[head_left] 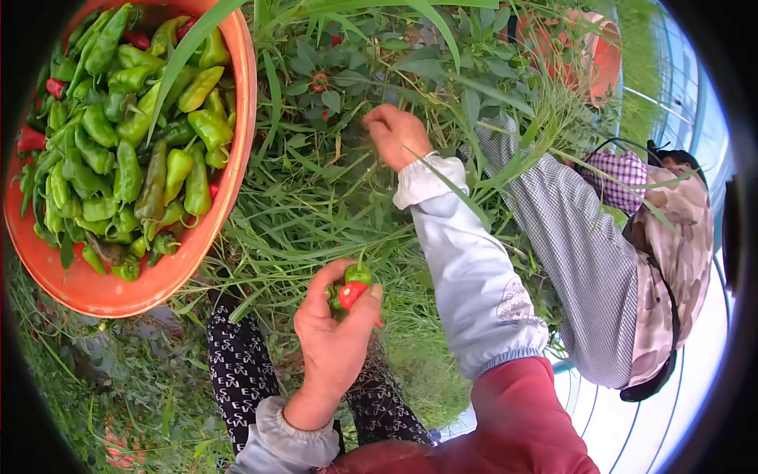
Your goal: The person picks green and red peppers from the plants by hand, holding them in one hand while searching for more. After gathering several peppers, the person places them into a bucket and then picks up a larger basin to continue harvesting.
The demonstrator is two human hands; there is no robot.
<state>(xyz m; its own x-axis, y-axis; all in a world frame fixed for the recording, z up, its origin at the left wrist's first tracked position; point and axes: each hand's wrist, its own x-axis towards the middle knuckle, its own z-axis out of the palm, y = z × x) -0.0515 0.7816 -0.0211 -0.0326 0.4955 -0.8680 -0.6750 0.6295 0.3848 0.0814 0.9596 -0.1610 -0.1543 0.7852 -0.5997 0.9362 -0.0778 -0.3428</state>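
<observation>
My left hand (335, 336) is closed around a few small peppers at the lower middle. A red pepper (351, 295) shows between its thumb and fingers, and a green pepper (358, 274) with its stem pokes out just above. More green shows behind the thumb, partly hidden. My right hand (397, 138) reaches into the pepper plants (328, 67), its fingers curled down among leaves. What its fingertips hold, if anything, is hidden. Close to it, a red pepper (319, 81) shows among the foliage.
An orange tub (244, 118) heaped with green peppers (99, 126) and some red ones is at upper left. Long grass blades (316, 189) cross the view. Another person in patterned trousers (568, 245) is bent over on the right, near a second orange container (604, 59).
</observation>
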